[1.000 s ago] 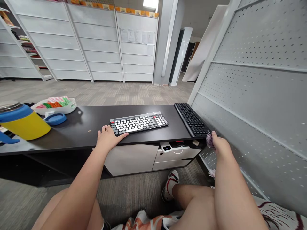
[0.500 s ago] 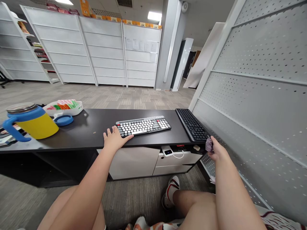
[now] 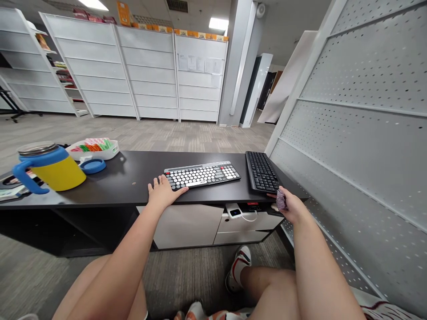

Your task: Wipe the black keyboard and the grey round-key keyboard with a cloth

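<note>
My left hand (image 3: 162, 194) lies with its fingers spread at the near left corner of a grey-and-black keyboard with round white keys (image 3: 203, 175). Its fingertips touch that corner. At the near end of a black keyboard (image 3: 262, 172) on the right, my right hand (image 3: 292, 206) is closed on a crumpled purple striped cloth (image 3: 281, 200). Cloth and fingers are against the black keyboard's near right corner; a finger shows just under its edge. Both keyboards lie on the dark tabletop (image 3: 140, 164), the black one turned almost lengthwise away from me.
Left on the table stand a yellow-and-blue mug (image 3: 60, 171), a blue round lid (image 3: 93, 166) and a white tray (image 3: 111, 153) of colourful packets. A white device with a cable (image 3: 234, 211) sits in the shelf below the top. A perforated panel (image 3: 360, 129) rises close on the right.
My right hand has moved left, and the black keyboard's near end has swung left with it, away from the panel. My left hand stays at the white-keyed keyboard. The view shifts slightly.
</note>
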### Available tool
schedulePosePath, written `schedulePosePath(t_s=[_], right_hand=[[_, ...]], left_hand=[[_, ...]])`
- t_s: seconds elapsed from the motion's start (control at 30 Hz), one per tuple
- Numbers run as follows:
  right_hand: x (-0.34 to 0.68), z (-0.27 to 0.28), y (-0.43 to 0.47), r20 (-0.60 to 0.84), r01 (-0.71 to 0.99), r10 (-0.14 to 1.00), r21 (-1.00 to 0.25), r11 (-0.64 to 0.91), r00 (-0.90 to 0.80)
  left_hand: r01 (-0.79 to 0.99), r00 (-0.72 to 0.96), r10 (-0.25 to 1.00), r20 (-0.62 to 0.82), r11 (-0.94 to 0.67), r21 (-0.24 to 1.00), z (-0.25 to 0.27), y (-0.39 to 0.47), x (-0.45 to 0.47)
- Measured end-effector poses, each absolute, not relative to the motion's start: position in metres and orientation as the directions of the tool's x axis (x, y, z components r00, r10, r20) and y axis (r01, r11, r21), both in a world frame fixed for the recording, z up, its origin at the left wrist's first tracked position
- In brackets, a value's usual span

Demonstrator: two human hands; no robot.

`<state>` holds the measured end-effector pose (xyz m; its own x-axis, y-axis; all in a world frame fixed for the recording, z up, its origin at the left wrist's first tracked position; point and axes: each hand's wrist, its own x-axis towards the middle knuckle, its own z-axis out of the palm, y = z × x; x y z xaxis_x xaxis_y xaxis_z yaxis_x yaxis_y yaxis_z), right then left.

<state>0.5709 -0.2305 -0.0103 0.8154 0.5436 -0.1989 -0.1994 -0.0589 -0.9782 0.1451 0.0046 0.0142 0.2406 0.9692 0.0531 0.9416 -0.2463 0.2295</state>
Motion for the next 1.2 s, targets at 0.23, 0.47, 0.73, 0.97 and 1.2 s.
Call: schedulePosePath(t_s=[0.23,0.47,0.73,0.97,1.2], right_hand=[[0.552,-0.010,-0.214,-0.172,-0.280,0.547,-0.952,0.121,0.819],[0.524,-0.002,-0.202,-0.052,-0.273,0.586,-0.915,0.296,0.809],[0.456,0.028,-0.176,0.113,-0.241,0.722,-0.898,0.368,0.683],[0.373,0.027,-0.139,0.094,-0.422,0.894,-0.856,0.297,0.438],[0.302,-0.008,-0.104,0.054,-0.420,0.957,-0.890,0.176,0.285]], left_hand=[[0.908,0.337,0.941,0.038,-0.336,0.249,0.009,-0.041,0.191],[0.743,0.589,0.807,-0.044,-0.519,0.423,0.014,-0.099,0.225],[0.206,0.978,0.090,-0.190,-0.580,0.788,0.045,-0.139,0.220],[-0.002,0.793,0.430,0.431,-0.707,0.707,0.120,-0.110,0.170],[0.571,-0.033,0.951,0.306,-0.233,0.787,0.075,-0.012,0.120]])
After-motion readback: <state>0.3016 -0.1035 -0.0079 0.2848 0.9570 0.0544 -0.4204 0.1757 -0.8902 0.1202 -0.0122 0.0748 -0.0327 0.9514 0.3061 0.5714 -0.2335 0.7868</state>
